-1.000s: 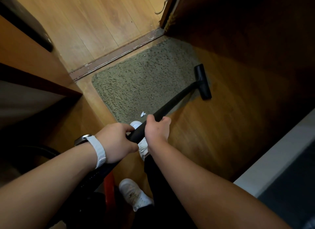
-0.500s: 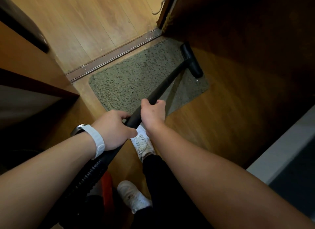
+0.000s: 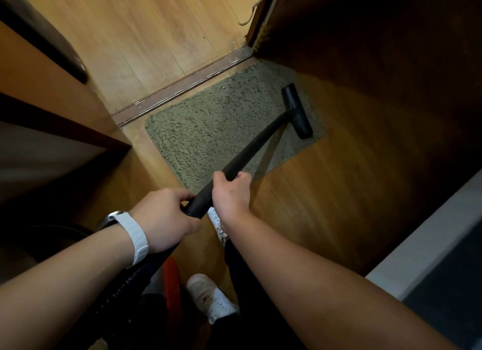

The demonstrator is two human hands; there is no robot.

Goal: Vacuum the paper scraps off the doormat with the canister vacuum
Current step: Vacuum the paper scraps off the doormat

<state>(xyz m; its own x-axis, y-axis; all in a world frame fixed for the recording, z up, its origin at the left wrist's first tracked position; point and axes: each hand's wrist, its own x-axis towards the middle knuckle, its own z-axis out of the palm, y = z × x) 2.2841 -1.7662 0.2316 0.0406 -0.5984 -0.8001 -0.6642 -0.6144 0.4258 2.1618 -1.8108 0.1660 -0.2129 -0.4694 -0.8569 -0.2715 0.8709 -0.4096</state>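
So the nozzle (image 3: 297, 111) lies flat on the doormat (image 3: 208, 130), I curl my left hand (image 3: 164, 216) and right hand (image 3: 230, 193) around the tube (image 3: 255, 146).

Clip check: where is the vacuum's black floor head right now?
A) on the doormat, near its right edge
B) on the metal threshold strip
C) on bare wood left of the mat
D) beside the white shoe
A: the floor head lies on the doormat, close to its right edge.
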